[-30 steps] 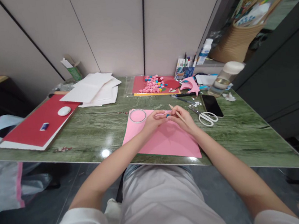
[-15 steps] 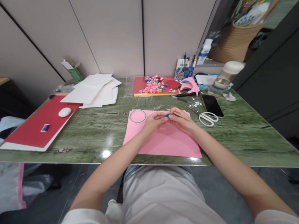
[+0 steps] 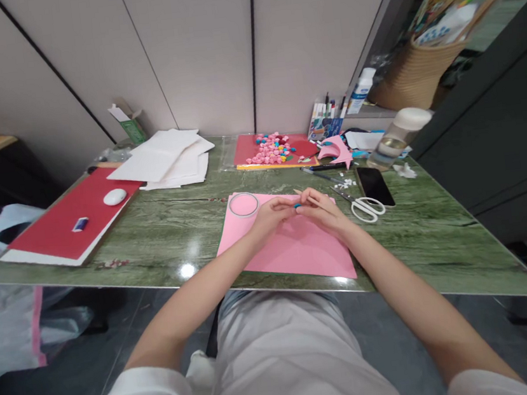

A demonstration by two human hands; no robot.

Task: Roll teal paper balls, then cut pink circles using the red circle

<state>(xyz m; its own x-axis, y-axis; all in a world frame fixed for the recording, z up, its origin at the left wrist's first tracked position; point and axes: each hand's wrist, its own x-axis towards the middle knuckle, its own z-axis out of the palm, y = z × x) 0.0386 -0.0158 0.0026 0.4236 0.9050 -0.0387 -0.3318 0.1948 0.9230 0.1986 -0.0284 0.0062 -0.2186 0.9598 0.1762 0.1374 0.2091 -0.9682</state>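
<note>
My left hand (image 3: 272, 214) and my right hand (image 3: 321, 209) meet above a sheet of pink paper (image 3: 293, 248). A small blue piece (image 3: 297, 206) is pinched between their fingertips; its exact kind is too small to make out. Part of a thin pale stick (image 3: 314, 202) shows along my right fingers, which seem to hold it as well. On the paper's far left corner lies a round, thin-rimmed ring (image 3: 244, 205), left of my left hand. Scissors (image 3: 367, 209) with white handles lie to the right of my right hand.
Behind the paper sits a pile of small pink, blue and yellow pieces (image 3: 273, 149). A phone (image 3: 375, 186), a bottle (image 3: 398, 138) and a pen box (image 3: 324, 121) stand or lie at right. White sheets (image 3: 162, 157) and a red board (image 3: 63, 227) occupy the left.
My right fingers have shifted slightly around the blue piece, and more of the pale stick shows. Everything else stays where it was.
</note>
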